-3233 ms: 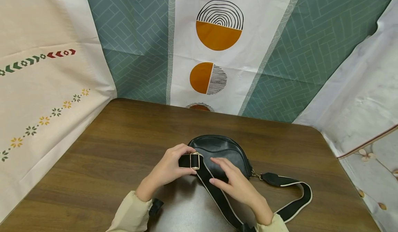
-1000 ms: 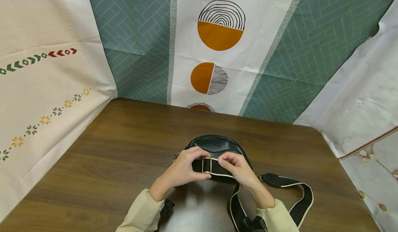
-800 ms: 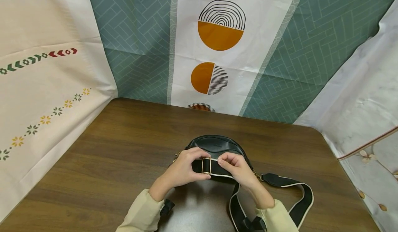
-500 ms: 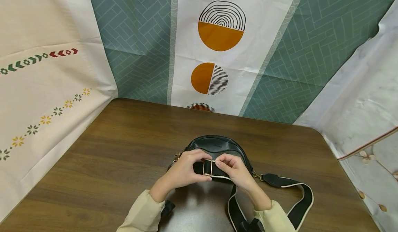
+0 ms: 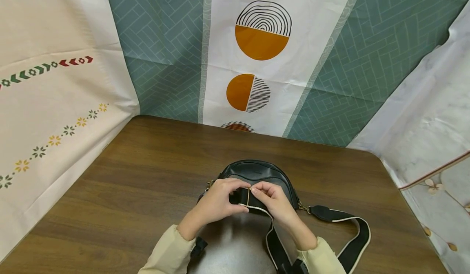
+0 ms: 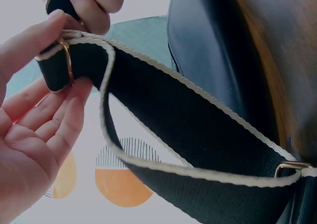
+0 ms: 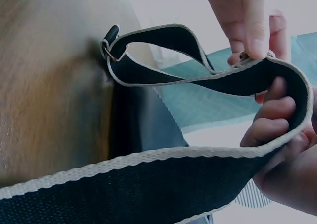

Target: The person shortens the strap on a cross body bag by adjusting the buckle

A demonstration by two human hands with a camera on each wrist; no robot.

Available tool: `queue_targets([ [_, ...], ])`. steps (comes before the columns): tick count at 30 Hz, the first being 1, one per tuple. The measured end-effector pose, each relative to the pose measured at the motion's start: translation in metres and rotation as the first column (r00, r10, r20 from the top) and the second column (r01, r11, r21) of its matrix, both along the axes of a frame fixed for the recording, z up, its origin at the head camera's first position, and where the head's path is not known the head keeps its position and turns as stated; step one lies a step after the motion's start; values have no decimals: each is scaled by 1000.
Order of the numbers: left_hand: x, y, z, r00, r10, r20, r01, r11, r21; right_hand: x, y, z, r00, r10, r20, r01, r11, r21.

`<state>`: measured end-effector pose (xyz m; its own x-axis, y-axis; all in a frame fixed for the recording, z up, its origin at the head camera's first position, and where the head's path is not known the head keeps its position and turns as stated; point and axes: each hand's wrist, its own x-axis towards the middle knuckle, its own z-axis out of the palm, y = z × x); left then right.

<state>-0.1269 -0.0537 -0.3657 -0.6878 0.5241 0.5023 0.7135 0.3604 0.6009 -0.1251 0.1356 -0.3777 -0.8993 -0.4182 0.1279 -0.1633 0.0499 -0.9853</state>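
A black half-round shoulder bag lies on the table. Its black strap with white edging is raised in front of it, a loop of it hanging slack in the left wrist view. My left hand pinches a gold slide buckle on the strap between thumb and fingers. Close on its right, my right hand pinches the strap at the buckle's edge. In the right wrist view the strap bends round the curled right fingers. Seen from the head, the buckle stands nearly edge-on.
The strap's other end is clipped to the bag's right side and curves across the brown wooden table. A second metal ring joins the strap near the bag's left side. Patterned cloths hang round the table.
My right hand, earlier spread beside the strap, has taken hold of it and come left toward my left hand. The buckle has moved right and turned from face-on to nearly edge-on.
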Motion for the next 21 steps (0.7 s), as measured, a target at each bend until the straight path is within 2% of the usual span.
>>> queue_targets([
  [4, -1, -1, 0, 999, 6, 34, -5, 1000, -11, -1, 7, 3, 999, 41, 25, -41, 999, 22],
  [10, -2, -4, 0, 997, 36, 64, -35, 999, -25, -3, 19, 5, 998, 63, -15, -62, 994, 86],
  [16, -3, -4, 0, 995, 5, 96, -1, 999, -37, -4, 21, 1, 997, 62, -50, -61, 998, 36],
  [21, -2, -3, 0, 994, 4, 111, 2, 998, -57, -4, 18, 0, 996, 57, -62, -55, 998, 19],
])
